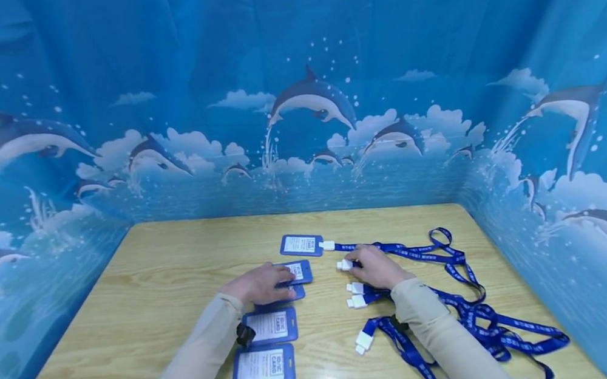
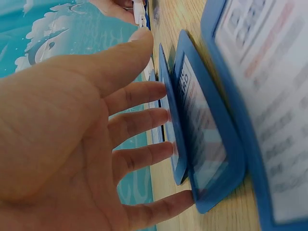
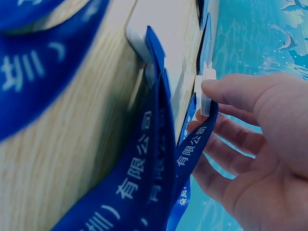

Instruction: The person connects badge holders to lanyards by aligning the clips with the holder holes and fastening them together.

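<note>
My left hand (image 1: 265, 283) reaches over a blue badge holder (image 1: 301, 271) with a white ID card inside. In the left wrist view its fingers are extended, fingertips against that holder, which tilts over another blue holder (image 2: 207, 134). My right hand (image 1: 377, 266) pinches the white plastic clip (image 3: 208, 89) of a blue lanyard (image 3: 195, 149) between thumb and fingers. White lettering runs along the strap. Farther back, a badge holder (image 1: 301, 244) is joined to a lanyard by a white clip (image 1: 328, 246).
Two more badge holders (image 1: 270, 325) lie nearer me, below my left wrist. Several white clips (image 1: 356, 301) sit right of the middle, their lanyards (image 1: 515, 340) tangled toward the right. A dolphin-print curtain (image 1: 302, 171) surrounds the wooden table (image 1: 188, 243).
</note>
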Demonstrator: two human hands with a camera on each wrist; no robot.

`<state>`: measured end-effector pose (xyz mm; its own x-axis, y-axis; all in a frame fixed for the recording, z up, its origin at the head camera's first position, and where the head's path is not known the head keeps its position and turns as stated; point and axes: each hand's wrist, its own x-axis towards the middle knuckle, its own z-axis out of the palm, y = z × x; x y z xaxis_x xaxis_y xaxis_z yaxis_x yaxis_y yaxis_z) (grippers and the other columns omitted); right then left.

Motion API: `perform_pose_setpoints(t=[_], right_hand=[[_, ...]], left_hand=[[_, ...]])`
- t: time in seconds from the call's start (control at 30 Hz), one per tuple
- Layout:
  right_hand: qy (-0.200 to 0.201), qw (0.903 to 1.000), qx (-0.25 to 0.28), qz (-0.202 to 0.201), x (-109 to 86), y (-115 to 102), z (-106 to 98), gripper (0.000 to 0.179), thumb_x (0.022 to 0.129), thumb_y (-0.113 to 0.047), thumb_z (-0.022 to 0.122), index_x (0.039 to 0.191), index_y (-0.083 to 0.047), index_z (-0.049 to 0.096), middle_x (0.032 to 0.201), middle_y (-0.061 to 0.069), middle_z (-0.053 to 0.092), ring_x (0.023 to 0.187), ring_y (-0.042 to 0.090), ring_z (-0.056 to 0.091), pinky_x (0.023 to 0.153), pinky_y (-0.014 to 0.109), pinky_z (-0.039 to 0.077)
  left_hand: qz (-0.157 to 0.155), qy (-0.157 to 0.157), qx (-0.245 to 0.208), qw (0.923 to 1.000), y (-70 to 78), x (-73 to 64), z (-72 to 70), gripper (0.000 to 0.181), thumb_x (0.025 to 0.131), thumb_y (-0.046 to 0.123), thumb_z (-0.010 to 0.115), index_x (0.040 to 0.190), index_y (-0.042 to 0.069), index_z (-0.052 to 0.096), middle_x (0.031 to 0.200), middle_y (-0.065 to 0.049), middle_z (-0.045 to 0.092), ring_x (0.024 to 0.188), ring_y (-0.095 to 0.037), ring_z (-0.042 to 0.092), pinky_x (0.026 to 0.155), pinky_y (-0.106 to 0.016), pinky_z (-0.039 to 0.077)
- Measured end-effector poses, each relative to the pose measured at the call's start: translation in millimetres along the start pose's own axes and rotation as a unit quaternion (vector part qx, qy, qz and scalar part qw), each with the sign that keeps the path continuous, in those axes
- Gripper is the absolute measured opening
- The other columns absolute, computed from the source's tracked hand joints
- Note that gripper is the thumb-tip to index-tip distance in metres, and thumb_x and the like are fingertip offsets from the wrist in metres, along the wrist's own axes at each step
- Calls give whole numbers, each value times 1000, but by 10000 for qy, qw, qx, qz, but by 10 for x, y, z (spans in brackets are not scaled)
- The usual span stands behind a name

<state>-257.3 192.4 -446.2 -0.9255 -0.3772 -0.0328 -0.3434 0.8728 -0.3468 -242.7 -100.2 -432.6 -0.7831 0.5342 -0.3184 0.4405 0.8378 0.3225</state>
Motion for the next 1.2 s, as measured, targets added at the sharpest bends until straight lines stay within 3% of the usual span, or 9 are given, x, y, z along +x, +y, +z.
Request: perform_pose_setpoints(t=[0.37,0.53,0.8,1.2], right_hand=[[-76,9999,-28,101,12,7,18,30,95,-15,71,124,-8,72,115,6,69,106,21,65,94,41,57],[-51,9999,20,104,12,10,23,29,95,-14,71,123,-9,73,114,6,69,105,21,65,94,41,57],[50,9996,-22,-261,9,14,26,28,94,-12,72,122,-6,73,112,7,71,102,21,65,91,40,57],[12,9999,93,-123,29,-53,44,29,93,-11,73,122,-5,73,113,8,70,99,17,64,86,36,57]], left_hand=[[-486,-179,11,9987,29,42,12,59,99,53,57,150,25,50,162,-2,37,152,-31,28,121,-59,31],[-475,-149,3,9988,13,56,25,60,99,52,57,152,24,48,164,-1,35,154,-32,24,122,-59,29],[-332,-127,204,9992,9,87,15,60,100,51,55,152,23,47,164,-2,35,154,-33,25,123,-57,29],[-311,-103,247,9992,25,133,21,61,101,53,53,154,23,45,164,-2,35,154,-32,25,123,-55,30]])
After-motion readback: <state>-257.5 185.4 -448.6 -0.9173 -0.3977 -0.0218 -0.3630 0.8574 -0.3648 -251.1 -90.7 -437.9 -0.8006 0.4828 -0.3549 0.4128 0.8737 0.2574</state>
